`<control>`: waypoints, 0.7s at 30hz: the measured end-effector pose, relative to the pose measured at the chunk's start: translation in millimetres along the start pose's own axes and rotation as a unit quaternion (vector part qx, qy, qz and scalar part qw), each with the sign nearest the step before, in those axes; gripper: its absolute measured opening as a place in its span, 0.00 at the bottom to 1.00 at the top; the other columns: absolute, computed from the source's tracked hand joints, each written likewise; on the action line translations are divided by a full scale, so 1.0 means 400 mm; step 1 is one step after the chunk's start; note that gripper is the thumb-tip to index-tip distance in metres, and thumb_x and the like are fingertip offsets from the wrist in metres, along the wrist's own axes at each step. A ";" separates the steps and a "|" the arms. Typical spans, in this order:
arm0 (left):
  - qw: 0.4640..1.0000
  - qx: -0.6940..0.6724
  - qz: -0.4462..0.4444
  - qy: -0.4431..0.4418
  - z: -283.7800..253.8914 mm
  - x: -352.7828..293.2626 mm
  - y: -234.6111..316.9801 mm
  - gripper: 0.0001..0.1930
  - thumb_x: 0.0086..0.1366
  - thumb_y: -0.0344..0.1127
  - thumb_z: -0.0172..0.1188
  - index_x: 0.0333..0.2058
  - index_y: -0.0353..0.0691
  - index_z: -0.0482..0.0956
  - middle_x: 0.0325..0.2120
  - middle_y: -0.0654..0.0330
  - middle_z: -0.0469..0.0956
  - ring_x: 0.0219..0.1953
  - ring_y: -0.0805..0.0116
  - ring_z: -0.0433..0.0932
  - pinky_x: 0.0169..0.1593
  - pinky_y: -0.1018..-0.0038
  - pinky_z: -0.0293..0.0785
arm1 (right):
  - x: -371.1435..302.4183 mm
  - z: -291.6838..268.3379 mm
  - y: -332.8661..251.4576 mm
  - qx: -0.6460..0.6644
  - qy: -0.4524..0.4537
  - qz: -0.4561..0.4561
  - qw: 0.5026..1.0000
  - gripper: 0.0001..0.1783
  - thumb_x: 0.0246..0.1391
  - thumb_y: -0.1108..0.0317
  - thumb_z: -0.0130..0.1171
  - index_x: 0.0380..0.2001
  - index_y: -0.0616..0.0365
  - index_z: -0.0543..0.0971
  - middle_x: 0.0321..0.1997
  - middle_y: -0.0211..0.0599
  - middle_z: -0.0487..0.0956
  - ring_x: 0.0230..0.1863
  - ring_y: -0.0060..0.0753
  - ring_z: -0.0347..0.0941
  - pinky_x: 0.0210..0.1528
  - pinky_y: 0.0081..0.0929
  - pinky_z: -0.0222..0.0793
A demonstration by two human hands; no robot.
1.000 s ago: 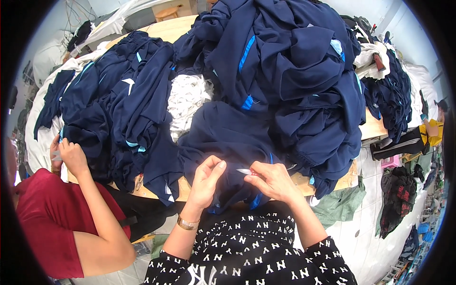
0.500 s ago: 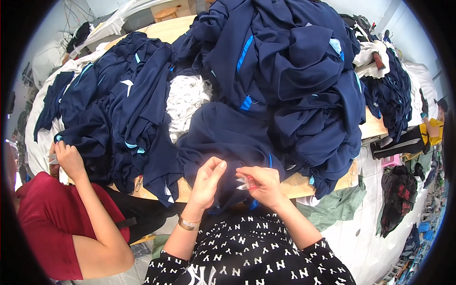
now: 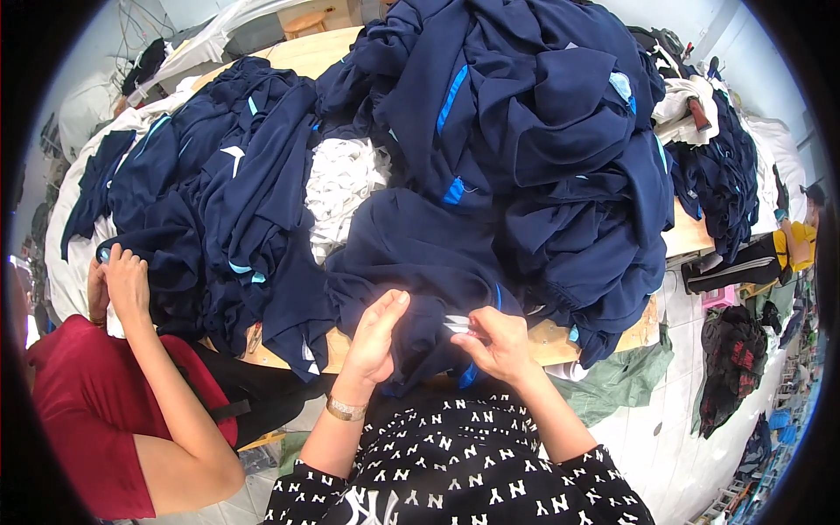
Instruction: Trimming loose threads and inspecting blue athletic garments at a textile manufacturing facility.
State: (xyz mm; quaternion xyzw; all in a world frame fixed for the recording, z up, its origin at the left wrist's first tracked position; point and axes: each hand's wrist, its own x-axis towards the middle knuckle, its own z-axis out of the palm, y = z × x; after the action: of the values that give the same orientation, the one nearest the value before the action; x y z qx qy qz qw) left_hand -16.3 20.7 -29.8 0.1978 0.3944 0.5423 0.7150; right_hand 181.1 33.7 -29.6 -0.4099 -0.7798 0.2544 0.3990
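My right hand [image 3: 499, 343] is closed round a pair of thread snips [image 3: 458, 325], whose pale blades point left over the navy cloth. To its left, my left hand [image 3: 378, 337] has its thumb pressed against curled fingers; whatever they pinch, if anything, is hidden or too small to make out. A navy garment [image 3: 411, 249] with a bright blue strip lies bunched beneath and beyond both hands, hanging over the table's near edge. The blade tips are apart from my left fingers.
A tall heap of navy garments [image 3: 542, 114] fills the table [image 3: 547, 343] ahead. White pieces [image 3: 341, 197] are piled left of it. At far left, a co-worker's hands [image 3: 122, 284] hold another navy garment [image 3: 227, 192]. Green sheeting [image 3: 617, 381] lies on the floor at right.
The snips have turned in my right hand; their blades now show close together and the red handle is covered. My left hand has shifted slightly. The co-worker's hands have come together.
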 end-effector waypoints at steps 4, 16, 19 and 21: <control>0.998 -0.048 -0.022 -0.024 0.008 -0.011 0.013 0.06 0.67 0.33 0.48 0.34 0.40 0.72 0.32 0.67 0.75 0.35 0.79 0.75 0.40 0.81 0.73 | 0.010 0.003 -0.004 -0.051 -0.007 -0.033 0.998 0.18 0.39 0.58 0.68 0.22 0.58 0.72 0.17 0.32 0.71 0.15 0.32 0.69 0.18 0.24 0.63; 0.999 0.024 0.022 -0.013 0.017 -0.015 0.017 0.06 0.67 0.34 0.50 0.32 0.40 0.72 0.28 0.71 0.71 0.31 0.86 0.67 0.37 0.86 0.64 | 0.024 -0.001 -0.002 -0.119 -0.002 -0.072 0.990 0.18 0.40 0.55 0.67 0.20 0.55 0.72 0.15 0.29 0.67 0.14 0.31 0.66 0.17 0.25 0.60; 0.997 0.063 0.047 -0.014 0.015 -0.017 0.018 0.06 0.66 0.34 0.51 0.30 0.40 0.71 0.26 0.73 0.69 0.30 0.87 0.64 0.36 0.87 0.61 | 0.024 -0.009 -0.008 -0.125 -0.008 -0.069 0.990 0.17 0.39 0.56 0.68 0.20 0.55 0.72 0.14 0.28 0.68 0.14 0.30 0.66 0.17 0.25 0.60; 0.996 0.069 0.047 -0.020 0.019 -0.018 0.019 0.06 0.66 0.34 0.52 0.30 0.40 0.71 0.25 0.74 0.67 0.29 0.88 0.62 0.35 0.87 0.59 | 0.023 -0.010 -0.007 -0.130 -0.012 -0.067 0.989 0.17 0.39 0.56 0.68 0.20 0.55 0.72 0.14 0.28 0.68 0.14 0.30 0.66 0.17 0.25 0.60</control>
State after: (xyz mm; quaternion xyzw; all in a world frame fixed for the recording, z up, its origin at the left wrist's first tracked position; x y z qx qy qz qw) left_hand -15.8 17.6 -17.2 0.2761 0.4066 0.5423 0.6814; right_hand 179.9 40.1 -21.5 -0.4018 -0.8367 0.1289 0.3491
